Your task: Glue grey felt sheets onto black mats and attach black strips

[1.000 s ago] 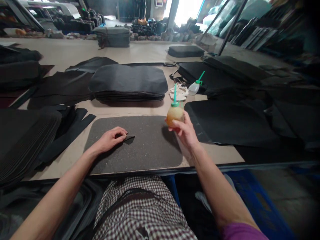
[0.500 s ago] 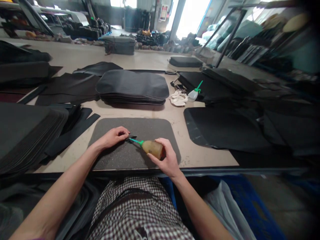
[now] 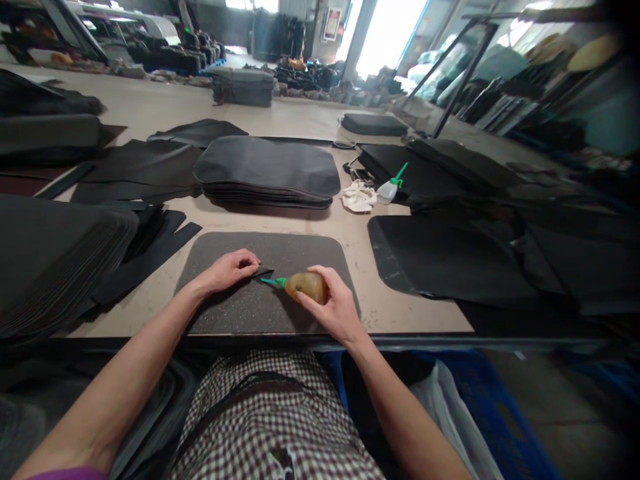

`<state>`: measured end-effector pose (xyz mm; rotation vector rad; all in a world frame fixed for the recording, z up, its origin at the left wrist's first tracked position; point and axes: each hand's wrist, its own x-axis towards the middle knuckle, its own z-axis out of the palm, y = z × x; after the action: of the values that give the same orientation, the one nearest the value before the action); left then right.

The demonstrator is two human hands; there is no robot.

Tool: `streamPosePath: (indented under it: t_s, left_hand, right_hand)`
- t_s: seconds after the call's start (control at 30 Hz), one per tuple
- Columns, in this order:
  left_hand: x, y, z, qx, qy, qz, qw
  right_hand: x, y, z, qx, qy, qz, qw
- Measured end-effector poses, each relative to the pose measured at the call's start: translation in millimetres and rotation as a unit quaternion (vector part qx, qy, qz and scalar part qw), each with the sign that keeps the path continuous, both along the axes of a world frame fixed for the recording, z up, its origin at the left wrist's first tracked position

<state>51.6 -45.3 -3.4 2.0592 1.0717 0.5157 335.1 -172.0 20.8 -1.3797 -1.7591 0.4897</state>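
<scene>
Amber bottle points its nozzle left, long axis crosswise, gripped by right hand, left hand pinching black scrap

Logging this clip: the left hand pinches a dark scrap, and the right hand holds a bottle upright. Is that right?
Not upright: the head view shows the right hand holding the bottle tipped sideways. The left hand does pinch a dark scrap.
</scene>
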Motion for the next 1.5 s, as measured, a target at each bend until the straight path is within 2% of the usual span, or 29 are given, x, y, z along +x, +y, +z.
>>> streamPosePath:
  t_s: [0.3,0.6,0.73,0.83,0.9,1.07,1.17,1.3,1.4,1.5]
  left_hand:
    - [-0.1,0.1,-2.1,0.001,0.005,0.002,1.0]
    - [2.5,-2.6,0.8,0.005,-0.004,0.011,1.0]
    - [2.2,-2.2,-2.3,0.006,-0.006,0.012,1.0]
    - [1.6,-4.2,-5.2,0.017,-0.009,0.02,1.0]
    - [1.4,-6.7,-7.4,0.03,-0.012,0.02,0.999]
    - [2.4,-16.7,-13.2,0.101,0.005,-0.002,0.995]
    - [3.1,-29.0,-13.6,0.197,0.07,-0.025,0.978]
    - [5.5,-53.2,-9.6,0.317,0.216,-0.066,0.921]
    - [10.6,-69.0,-7.2,0.356,0.278,-0.077,0.889]
    - [14.3,-76.1,-7.1,0.349,0.296,-0.062,0.887]
  right_hand:
    - [1.0,0.6,-2.7,-0.008,0.001,-0.011,1.0]
    - [-3.3,-4.0,-1.7,0.018,-0.013,-0.027,0.999]
    - [-2.1,-3.9,-0.7,-0.015,0.024,-0.016,0.999]
    - [7.2,-5.2,-1.4,-0.074,0.106,-0.045,0.991]
    - [16.3,-8.3,-3.3,-0.12,0.196,-0.069,0.971]
    - [37.7,-21.6,-11.9,-0.168,0.416,-0.121,0.885]
    - [46.8,-29.0,-16.2,-0.162,0.457,-0.136,0.864]
    - [54.8,-34.3,-20.7,-0.137,0.511,-0.146,0.836]
    - [57.7,-34.9,-23.6,-0.113,0.571,-0.142,0.801]
    - [60.2,-34.9,-24.8,-0.109,0.629,-0.149,0.755]
